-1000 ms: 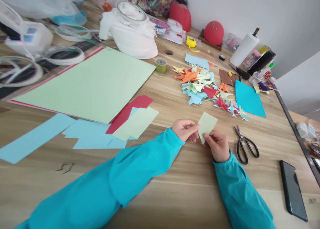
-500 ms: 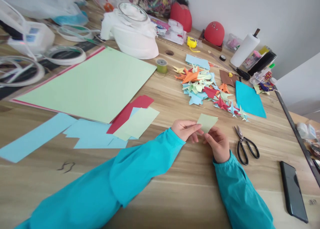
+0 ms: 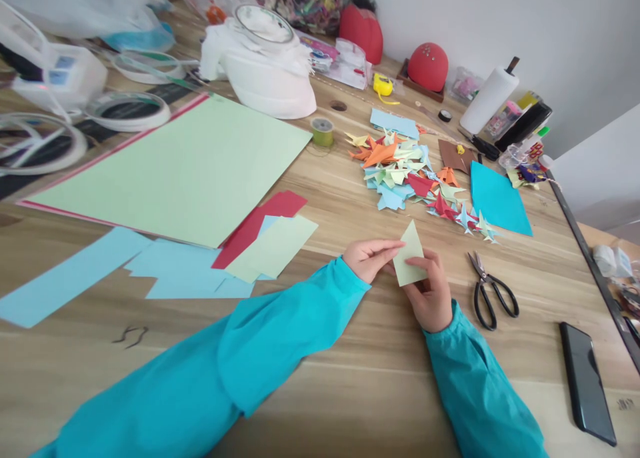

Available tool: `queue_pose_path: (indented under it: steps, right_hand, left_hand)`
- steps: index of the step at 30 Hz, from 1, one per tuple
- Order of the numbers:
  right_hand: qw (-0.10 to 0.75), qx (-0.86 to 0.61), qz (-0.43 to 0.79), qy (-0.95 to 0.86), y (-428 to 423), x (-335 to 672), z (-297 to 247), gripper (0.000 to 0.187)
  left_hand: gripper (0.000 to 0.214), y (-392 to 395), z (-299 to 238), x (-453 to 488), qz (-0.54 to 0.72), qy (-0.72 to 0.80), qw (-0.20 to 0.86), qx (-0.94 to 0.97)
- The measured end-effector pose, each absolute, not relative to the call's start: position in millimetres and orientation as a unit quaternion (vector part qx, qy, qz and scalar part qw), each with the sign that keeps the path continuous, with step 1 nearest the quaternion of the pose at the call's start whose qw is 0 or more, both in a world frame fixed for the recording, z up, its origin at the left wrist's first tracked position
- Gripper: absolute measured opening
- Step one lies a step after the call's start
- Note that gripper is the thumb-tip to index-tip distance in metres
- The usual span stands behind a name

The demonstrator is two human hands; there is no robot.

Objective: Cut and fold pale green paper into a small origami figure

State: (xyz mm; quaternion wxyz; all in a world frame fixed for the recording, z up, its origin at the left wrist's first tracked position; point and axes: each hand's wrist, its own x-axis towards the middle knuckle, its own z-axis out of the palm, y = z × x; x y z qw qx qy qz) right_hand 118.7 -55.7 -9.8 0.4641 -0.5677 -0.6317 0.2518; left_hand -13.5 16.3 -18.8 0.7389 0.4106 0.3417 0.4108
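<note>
Hands (image 3: 367, 259) (image 3: 431, 294) both grip pale green paper (image 3: 411, 245) near black-handled scissors (image 3: 483, 277).

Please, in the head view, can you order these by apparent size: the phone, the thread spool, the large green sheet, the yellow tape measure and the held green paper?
1. Large green sheet
2. Phone
3. Held green paper, partly covered
4. Thread spool and yellow tape measure: too alike to rank
</note>
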Motion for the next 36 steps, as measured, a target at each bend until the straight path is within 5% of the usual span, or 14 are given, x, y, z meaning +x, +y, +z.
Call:
queue_pose_path:
  steps: [5,12,25,36]
  right_hand:
    - [0.474,-0.570,0.249,-0.624,-54.5,119.0,-6.9,0.018]
    - [0.501,-0.582,0.245,-0.592,-54.9,117.2,-4.6,0.005]
    - [0.597,-0.553,0.370,-0.448,-48.8,118.0,-7.8,0.034]
    - [0.570,-0.564,0.377,-0.464,-49.7,119.5,-9.1,0.032]
  left_hand:
    - [0.070,13.7,-16.5,-15.1,0.401,0.314,0.759,0.405]
    - [0.039,13.0,-18.0,-12.8,0.395,0.337,0.742,0.425]
    - [0.046,7.5,-17.4,-10.0,0.388,0.317,0.732,0.463]
    - [0.033,10.9,-12.9,-12.5,0.314,0.349,0.745,0.474]
